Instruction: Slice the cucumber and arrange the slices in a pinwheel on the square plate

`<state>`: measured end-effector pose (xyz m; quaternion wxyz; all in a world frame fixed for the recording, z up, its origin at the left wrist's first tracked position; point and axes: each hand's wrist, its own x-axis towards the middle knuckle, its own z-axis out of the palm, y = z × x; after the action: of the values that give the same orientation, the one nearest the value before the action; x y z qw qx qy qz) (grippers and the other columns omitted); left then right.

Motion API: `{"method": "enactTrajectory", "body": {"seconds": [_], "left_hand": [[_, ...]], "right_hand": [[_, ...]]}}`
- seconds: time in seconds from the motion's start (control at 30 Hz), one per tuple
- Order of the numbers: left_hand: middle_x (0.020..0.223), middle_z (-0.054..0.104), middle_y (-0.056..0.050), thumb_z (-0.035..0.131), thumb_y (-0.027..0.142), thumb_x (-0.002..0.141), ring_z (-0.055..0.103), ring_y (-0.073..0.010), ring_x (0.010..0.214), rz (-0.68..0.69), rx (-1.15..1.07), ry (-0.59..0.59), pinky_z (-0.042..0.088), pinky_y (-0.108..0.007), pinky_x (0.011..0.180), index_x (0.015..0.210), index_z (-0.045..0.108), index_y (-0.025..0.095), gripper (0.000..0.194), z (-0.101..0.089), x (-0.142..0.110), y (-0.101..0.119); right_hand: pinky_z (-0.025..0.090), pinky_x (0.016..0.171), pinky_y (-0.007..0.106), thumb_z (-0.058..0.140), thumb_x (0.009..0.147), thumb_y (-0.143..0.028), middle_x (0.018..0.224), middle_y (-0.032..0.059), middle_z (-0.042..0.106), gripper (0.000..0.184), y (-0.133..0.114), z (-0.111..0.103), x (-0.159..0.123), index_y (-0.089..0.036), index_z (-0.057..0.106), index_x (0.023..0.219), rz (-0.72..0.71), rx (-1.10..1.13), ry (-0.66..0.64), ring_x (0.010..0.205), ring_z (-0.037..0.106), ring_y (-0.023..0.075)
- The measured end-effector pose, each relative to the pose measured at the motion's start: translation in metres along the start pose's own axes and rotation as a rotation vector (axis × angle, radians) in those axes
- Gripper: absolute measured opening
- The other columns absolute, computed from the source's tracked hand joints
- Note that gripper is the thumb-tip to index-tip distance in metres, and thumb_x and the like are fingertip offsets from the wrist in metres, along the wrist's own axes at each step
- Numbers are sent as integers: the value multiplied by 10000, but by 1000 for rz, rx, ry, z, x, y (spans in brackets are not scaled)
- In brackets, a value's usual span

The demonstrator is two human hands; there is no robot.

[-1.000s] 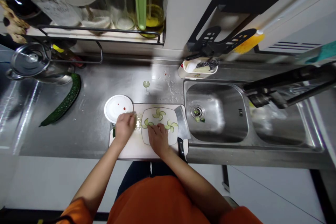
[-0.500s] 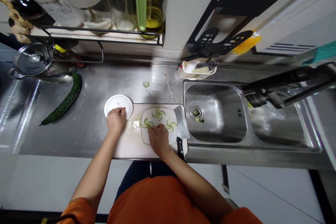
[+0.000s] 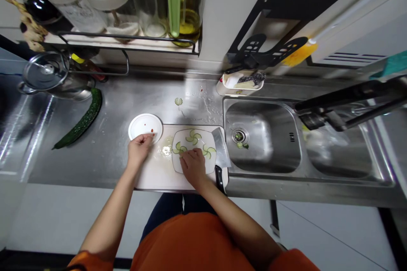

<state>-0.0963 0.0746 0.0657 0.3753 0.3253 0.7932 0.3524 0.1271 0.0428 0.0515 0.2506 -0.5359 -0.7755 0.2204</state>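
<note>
A square white plate (image 3: pixel 210 136) with three pinwheels of cucumber slices (image 3: pixel 193 137) rests on a white cutting board (image 3: pixel 159 172). My right hand (image 3: pixel 193 167) lies on the plate's near edge, fingers curled by a cucumber slice. My left hand (image 3: pixel 139 149) reaches to the near rim of a small round white plate (image 3: pixel 142 123) that holds tiny red bits (image 3: pixel 151 130); its fingertips are pinched together beside one of them. I cannot make out whether they hold anything.
A cleaver (image 3: pixel 221 156) lies on the board's right edge beside the sink (image 3: pixel 263 139). A whole cucumber (image 3: pixel 81 122) and a steel pot lid (image 3: pixel 44 71) sit at the left. A stray cucumber slice (image 3: pixel 178 101) lies behind the board. A shelf of bottles hangs above.
My left hand moved from the wet patch on the board leftward and up to the small round plate. My right hand stayed on the square plate.
</note>
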Motion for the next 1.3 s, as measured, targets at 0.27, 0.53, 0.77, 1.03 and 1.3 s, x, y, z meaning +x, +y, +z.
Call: {"method": "enactTrajectory", "body": {"seconds": [0.27,0.53,0.77,1.03,1.3], "left_hand": [[588,583,18,593,364,785,486,-101,545,255,82,-187,384,-214,550,739,701,177,221,35,-49,-6],[846,682,-38,563,259,843,610,-171,825,539,229,-174,480,-300,767,846,684,213,130,60,-62,-19],[814,674,-49,538,248,868,600,-190,823,621,315,-146,470,-334,787,840,673,202,145,68,-62,-22],[776,650,-52,530,229,872,573,-189,782,667,361,-119,459,-334,759,840,668,187,148,73,-62,-27],[763,635,-54,523,225,871,563,-199,784,703,404,-105,453,-338,756,842,659,194,143,76,-59,-30]], "right_hand": [[355,813,347,549,851,-197,840,49,666,184,6,-10,8,-201,707,945,85,-1,26,906,455,225],[332,804,347,535,874,-198,820,47,649,170,13,-5,3,-206,702,902,90,-75,-23,871,471,202],[328,826,340,496,908,-219,794,49,636,216,13,4,7,-201,700,841,46,-84,-6,855,472,186],[318,825,342,521,889,-207,794,35,645,194,15,12,11,-215,713,861,54,-72,15,875,467,197],[307,823,353,526,890,-214,815,40,649,185,18,17,11,-220,711,888,72,-108,-40,878,484,190]]}}
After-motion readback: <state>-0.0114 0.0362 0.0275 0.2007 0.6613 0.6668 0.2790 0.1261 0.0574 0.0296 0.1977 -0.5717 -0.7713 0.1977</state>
